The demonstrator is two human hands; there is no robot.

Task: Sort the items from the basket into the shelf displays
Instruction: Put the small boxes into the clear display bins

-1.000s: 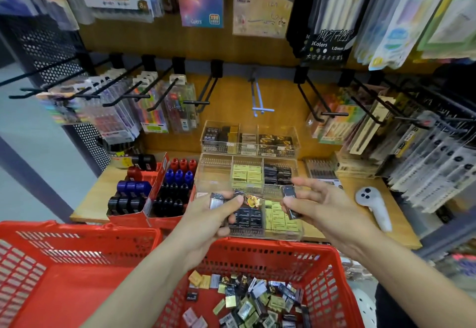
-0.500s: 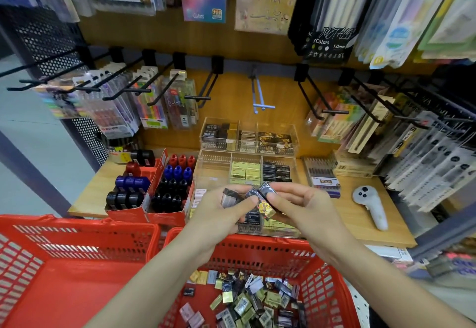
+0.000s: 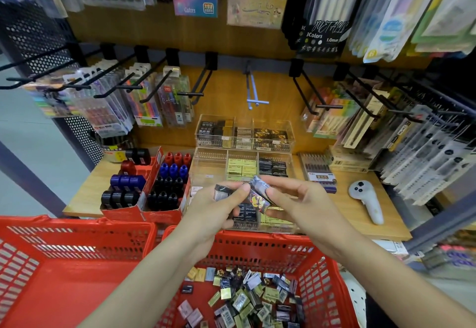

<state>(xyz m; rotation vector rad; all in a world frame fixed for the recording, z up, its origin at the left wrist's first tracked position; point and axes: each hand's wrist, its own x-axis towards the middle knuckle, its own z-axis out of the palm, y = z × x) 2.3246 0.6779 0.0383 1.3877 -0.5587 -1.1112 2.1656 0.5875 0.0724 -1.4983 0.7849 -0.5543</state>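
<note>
My left hand [image 3: 215,209] and my right hand [image 3: 298,204] meet above the front of the clear shelf display [image 3: 208,170]. Between them is a small dark box with a gold figure [image 3: 258,193], pinched by my right fingers and touched by my left thumb. My left hand also grips a small dark grey box [image 3: 222,191]. Below my arms stands a red basket [image 3: 270,247] holding several small boxes in gold, black and silver [image 3: 244,299]. The display's compartments hold rows of yellow boxes [image 3: 240,169] and black boxes [image 3: 273,168].
A second red basket [image 3: 64,263] sits at the left. Red cartons of ink bottles [image 3: 154,186] stand left of the display. A white controller [image 3: 367,200] lies on the wooden shelf [image 3: 360,222] at the right. Black hooks with pen packs [image 3: 123,100] jut out above.
My hands came together from apart, and the box with the gold figure now sits between both. The view moved slightly nearer to the shelf.
</note>
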